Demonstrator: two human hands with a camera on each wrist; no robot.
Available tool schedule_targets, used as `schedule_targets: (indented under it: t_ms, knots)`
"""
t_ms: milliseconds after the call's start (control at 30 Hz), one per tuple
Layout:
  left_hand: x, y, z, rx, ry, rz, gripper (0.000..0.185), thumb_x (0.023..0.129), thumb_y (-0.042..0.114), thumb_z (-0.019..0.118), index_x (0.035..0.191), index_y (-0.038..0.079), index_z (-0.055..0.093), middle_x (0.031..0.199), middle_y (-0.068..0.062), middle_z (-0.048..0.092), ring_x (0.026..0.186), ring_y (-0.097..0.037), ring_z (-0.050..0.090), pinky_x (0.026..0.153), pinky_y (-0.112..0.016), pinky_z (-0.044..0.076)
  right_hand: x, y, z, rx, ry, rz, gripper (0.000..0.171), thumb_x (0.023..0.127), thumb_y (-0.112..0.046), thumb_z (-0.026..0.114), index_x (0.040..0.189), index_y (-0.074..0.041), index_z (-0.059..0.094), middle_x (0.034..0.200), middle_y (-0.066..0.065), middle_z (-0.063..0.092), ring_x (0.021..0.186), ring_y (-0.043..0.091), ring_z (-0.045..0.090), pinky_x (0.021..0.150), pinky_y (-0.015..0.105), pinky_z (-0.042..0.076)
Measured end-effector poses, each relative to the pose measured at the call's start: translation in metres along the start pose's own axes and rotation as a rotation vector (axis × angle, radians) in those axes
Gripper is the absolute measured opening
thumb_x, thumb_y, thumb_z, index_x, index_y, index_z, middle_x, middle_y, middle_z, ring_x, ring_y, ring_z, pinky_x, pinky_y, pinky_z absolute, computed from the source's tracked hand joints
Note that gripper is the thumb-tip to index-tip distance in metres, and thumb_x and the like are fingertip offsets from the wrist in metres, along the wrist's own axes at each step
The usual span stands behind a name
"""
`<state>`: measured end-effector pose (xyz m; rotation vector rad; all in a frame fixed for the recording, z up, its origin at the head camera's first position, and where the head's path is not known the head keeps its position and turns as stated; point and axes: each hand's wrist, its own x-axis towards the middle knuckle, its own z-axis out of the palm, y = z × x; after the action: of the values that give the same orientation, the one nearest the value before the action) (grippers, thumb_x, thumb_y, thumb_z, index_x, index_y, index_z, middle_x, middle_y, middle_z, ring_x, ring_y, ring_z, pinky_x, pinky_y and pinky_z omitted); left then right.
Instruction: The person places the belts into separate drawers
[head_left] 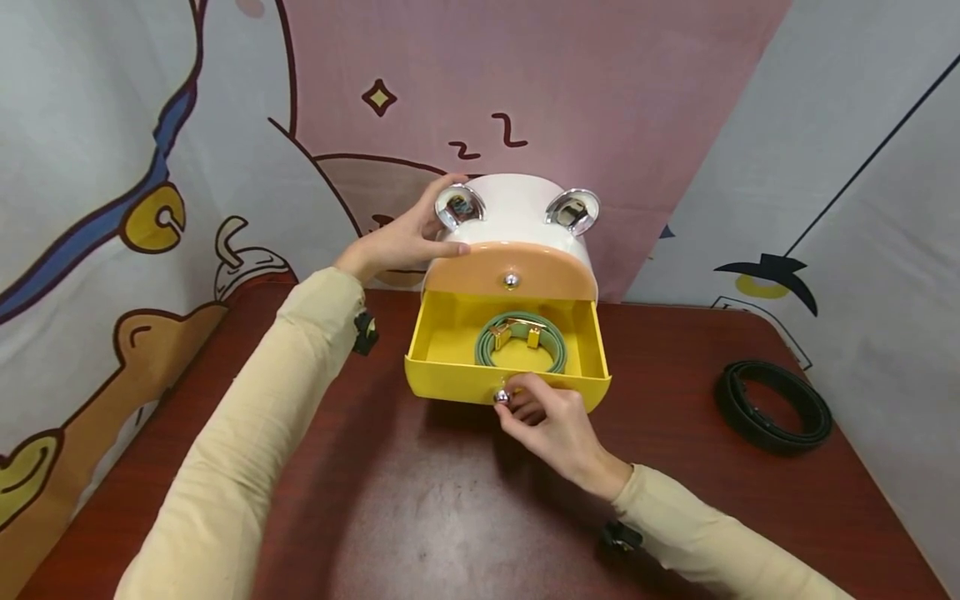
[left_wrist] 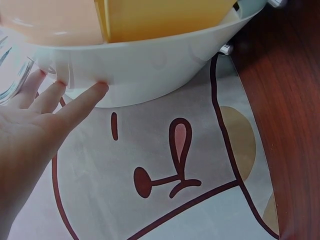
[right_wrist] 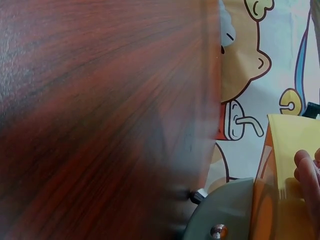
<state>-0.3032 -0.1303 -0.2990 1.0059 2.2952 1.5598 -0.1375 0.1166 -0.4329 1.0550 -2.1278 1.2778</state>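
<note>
A white drawer box [head_left: 517,204] with two silver ear-like pieces stands at the back of the table. Its peach upper drawer [head_left: 551,271] is closed, while the yellow drawer [head_left: 442,383] below is pulled out. Inside the yellow drawer lies a coiled green belt [head_left: 558,346] with a gold buckle. My left hand [head_left: 401,242] rests on the box's upper left side, its straight fingers [left_wrist: 82,107] touching the white shell. At the yellow drawer's front, my right hand [head_left: 555,425] pinches the round silver knob [head_left: 502,397] between thumb and index finger.
A coiled black belt [head_left: 772,433] lies at the right of the reddish-brown table [head_left: 450,517]. A grey-green drawer [right_wrist: 225,205] shows at the box's base in the right wrist view. Printed cartoon cloth [head_left: 570,75] hangs behind and along both sides.
</note>
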Motion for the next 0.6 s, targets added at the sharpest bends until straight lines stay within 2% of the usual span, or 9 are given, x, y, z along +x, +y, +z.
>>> schedule_targets:
  t_ms: [233,600]
  knots:
    - [0.0006,-0.0006,-0.0010,0.007,-0.010,0.023,0.088,0.089,0.001,0.068,0.150,0.018,0.007,0.148,-0.007,0.029,0.135,-0.021,0.035,0.110,-0.037,0.027,0.0034,0.0025,-0.0006,0.005,0.038,0.008,0.033,0.072,0.009,0.077,0.098,-0.005,0.061,0.078,0.004,0.070,0.061,0.010,0.066,0.054,0.020,0.052]
    - [0.0001,0.0005,-0.0018,0.046,0.003,-0.029,0.090,0.089,0.007,0.069,0.151,0.020,0.006,0.151,-0.005,0.026,0.138,-0.023,0.031,0.110,-0.036,0.025,0.0068,0.0067,0.0024,0.008,0.080,0.055,0.031,0.074,0.008,0.076,0.098,-0.005,0.062,0.077,0.002,0.070,0.062,0.008,0.066,0.054,0.021,0.052]
